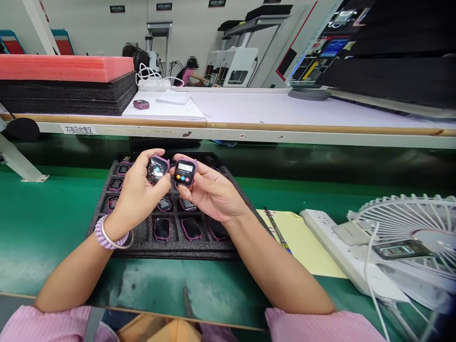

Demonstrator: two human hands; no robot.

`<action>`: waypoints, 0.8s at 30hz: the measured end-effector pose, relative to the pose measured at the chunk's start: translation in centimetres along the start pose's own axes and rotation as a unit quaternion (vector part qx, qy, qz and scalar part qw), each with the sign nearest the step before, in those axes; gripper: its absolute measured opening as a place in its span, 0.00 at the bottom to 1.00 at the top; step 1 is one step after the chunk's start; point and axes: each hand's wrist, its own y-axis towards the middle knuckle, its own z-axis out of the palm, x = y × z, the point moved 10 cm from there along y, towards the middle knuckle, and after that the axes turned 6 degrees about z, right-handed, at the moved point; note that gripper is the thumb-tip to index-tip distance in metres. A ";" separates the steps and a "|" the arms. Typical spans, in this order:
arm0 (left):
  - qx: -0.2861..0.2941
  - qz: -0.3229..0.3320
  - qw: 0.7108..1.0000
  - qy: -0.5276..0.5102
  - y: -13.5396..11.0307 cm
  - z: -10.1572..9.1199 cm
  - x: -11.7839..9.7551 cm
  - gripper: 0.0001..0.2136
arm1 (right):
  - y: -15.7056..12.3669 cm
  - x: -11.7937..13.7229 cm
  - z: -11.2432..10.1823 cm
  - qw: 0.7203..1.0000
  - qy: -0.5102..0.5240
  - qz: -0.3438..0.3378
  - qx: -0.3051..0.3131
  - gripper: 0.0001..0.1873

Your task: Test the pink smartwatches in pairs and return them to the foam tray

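Person here's got a square purple-cased smartwatch with a mostly dark screen (157, 171) in the left hand (137, 192), thumb and fingers closed on its edges; the right hand (217, 194) has a similar grip on a second purple-cased smartwatch (185, 172), lit up with a row of coloured dots; both are held side by side over a dark grey foam tray (210, 247), purple-rimmed watches (191, 228) sitting in its pockets; tray's on a shiny green worktop (64, 218); pale yellow paper (306, 247) and a long white power strip (329, 237) lie off to the right.
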 end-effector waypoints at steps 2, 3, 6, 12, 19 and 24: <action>0.025 -0.021 0.999 -0.030 0.0 0.6 0.3 0.23 | 0.0 -0.1 0.0 1.000 -0.004 0.003 0.000 0.27; 0.033 -0.029 0.998 -0.044 -0.1 0.8 0.4 0.23 | 0.0 -0.1 0.0 1.000 -0.002 0.005 0.001 0.27; 0.030 -0.036 0.997 -0.059 -0.1 0.8 0.5 0.23 | 0.0 -0.2 0.2 1.000 0.012 0.011 0.009 0.27; 0.014 -0.018 0.999 -0.023 -0.1 0.3 0.0 0.23 | -0.1 -0.1 0.4 1.000 0.018 0.010 0.015 0.25; 0.006 0.020 1.000 0.001 -0.1 0.5 -0.6 0.21 | -0.2 -0.1 0.1 1.000 -0.021 0.005 0.002 0.25; 0.003 0.021 1.000 -0.005 -0.2 0.5 -0.6 0.22 | -0.3 0.0 0.5 1.000 -0.020 0.005 0.017 0.26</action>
